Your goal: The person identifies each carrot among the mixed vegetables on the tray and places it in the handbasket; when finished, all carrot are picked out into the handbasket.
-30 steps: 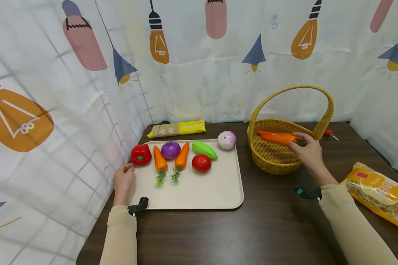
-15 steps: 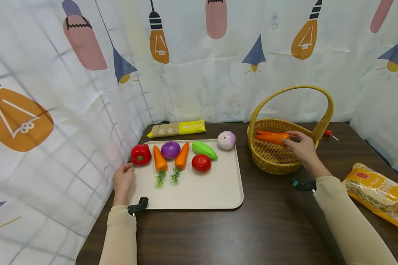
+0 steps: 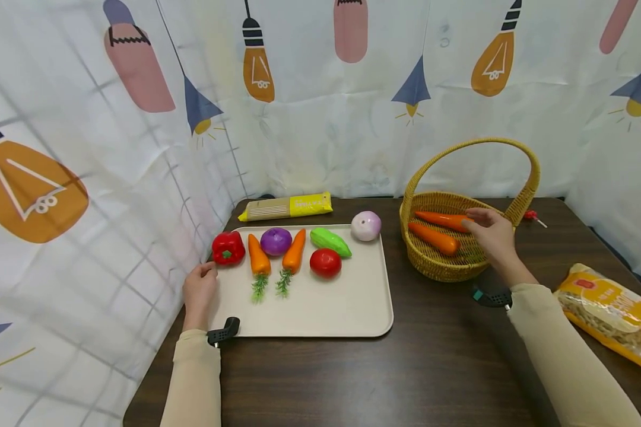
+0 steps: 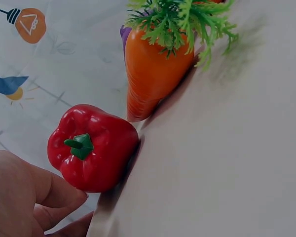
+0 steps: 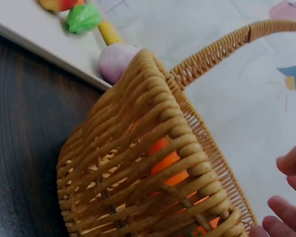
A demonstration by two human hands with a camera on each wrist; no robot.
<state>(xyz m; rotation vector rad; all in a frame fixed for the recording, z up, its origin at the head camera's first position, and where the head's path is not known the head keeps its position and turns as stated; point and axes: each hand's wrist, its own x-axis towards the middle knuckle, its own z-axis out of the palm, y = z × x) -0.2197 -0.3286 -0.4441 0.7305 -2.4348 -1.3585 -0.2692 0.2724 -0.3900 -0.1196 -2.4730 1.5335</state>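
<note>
My left hand (image 3: 199, 295) rests with bent fingers at the left edge of the cream tray (image 3: 320, 311). In the left wrist view its fingertips lie just below a red bell pepper (image 4: 93, 148), by the tray rim. My right hand (image 3: 494, 238) is over the right side of a wicker basket (image 3: 442, 271), fingers loose. In the right wrist view those fingers (image 5: 288, 212) are spread, with nothing seen between them. Two carrots lie in the basket: a front carrot (image 3: 434, 238) and a back carrot (image 3: 440, 220), whose right end is behind my fingertips.
Other vegetables on the tray are two carrots (image 3: 292, 255), a purple vegetable (image 3: 275, 242), a green vegetable (image 3: 330, 242), a tomato (image 3: 325, 263) and a pale onion (image 3: 365, 226). Behind lies a yellow noodle packet (image 3: 285, 207). A food bag (image 3: 611, 314) and lollipop (image 3: 530, 214) are at right.
The front carrot has dropped from my right hand into the basket, lying slanted apart from the back one. My right hand moved slightly left, then loosened. The left hand stayed put.
</note>
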